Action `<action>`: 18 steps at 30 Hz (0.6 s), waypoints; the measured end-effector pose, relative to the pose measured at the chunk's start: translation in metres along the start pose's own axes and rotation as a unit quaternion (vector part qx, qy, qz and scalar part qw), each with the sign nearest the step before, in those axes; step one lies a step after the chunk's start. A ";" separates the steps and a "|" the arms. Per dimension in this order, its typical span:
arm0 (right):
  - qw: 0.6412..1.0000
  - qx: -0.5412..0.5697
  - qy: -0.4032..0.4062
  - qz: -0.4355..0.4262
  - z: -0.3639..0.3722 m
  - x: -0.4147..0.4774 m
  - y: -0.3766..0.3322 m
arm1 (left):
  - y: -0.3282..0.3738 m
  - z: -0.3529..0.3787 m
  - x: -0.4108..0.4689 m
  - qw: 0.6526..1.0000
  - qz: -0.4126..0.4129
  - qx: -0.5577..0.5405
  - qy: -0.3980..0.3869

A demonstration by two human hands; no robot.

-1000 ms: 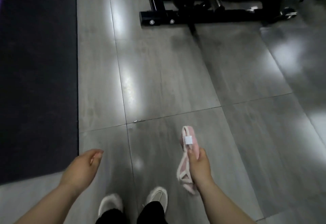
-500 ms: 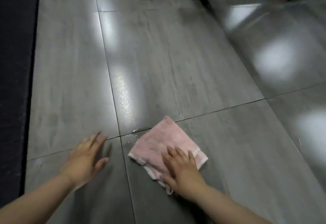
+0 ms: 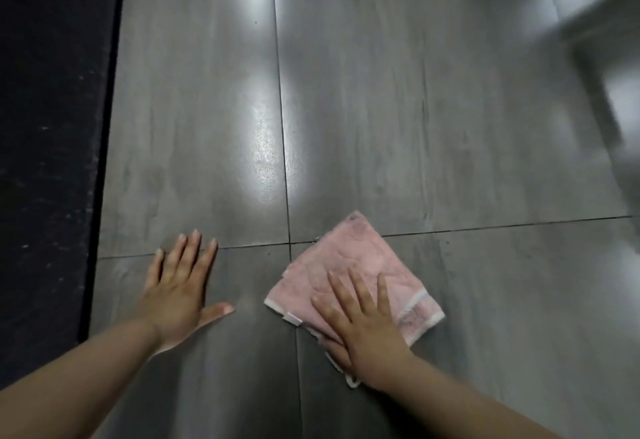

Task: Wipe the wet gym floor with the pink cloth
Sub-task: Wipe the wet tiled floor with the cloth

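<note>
The pink cloth (image 3: 349,265) lies flat and folded on the grey tiled floor (image 3: 381,120), over a tile joint. My right hand (image 3: 363,321) presses down on its near part, fingers spread, palm on the cloth. My left hand (image 3: 180,289) rests flat on the bare tile to the left of the cloth, fingers apart, holding nothing. A shiny wet patch (image 3: 265,148) glints on the tile just beyond, along the joint between the hands.
A dark rubber mat (image 3: 48,127) runs along the left side, its edge close to my left hand. Blurred bright reflections and a dark shape (image 3: 595,58) sit at the upper right. Grey tiles stretch ahead.
The view has dropped closer to the floor and the black machine base has left the frame. My left hand has come down flat on the tile. My right hand stays pressed on the cloth.
</note>
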State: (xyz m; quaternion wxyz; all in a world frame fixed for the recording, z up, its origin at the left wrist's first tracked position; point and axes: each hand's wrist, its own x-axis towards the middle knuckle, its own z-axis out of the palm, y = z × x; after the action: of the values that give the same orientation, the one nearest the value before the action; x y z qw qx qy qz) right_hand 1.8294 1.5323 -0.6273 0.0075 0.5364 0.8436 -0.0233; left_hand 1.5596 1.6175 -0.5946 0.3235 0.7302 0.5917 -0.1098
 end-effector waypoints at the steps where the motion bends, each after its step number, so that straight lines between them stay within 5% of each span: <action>1: 1.000 0.000 0.008 -0.023 -0.001 0.016 -0.001 | 0.002 -0.003 0.000 1.000 0.001 -0.010 -0.001; 4: 0.998 -0.029 0.028 -0.052 -0.004 0.079 0.027 | 0.002 -0.003 0.000 1.000 0.002 -0.010 0.024; 7: 0.994 -0.037 -0.011 0.097 -0.012 0.099 0.084 | -0.004 -0.005 0.000 0.995 0.009 0.055 -0.080; 10: 0.985 -0.011 0.001 0.174 -0.013 0.044 0.101 | -0.012 0.005 0.004 0.992 0.030 0.104 -0.065; 14: 0.999 -0.009 0.038 -0.003 0.002 -0.028 0.011 | -0.013 0.005 0.003 0.991 0.050 0.122 -0.031; 18: 0.984 -0.042 0.039 -0.168 0.001 0.059 0.005 | -0.017 0.011 0.004 0.986 0.063 0.152 -0.014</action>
State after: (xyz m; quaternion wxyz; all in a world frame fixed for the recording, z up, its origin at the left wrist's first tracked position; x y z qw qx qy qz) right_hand 1.8092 1.5877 -0.6309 -0.0067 0.3866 0.9217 0.0320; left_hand 1.5476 1.6159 -0.6111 0.2230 0.8053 0.5162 -0.1879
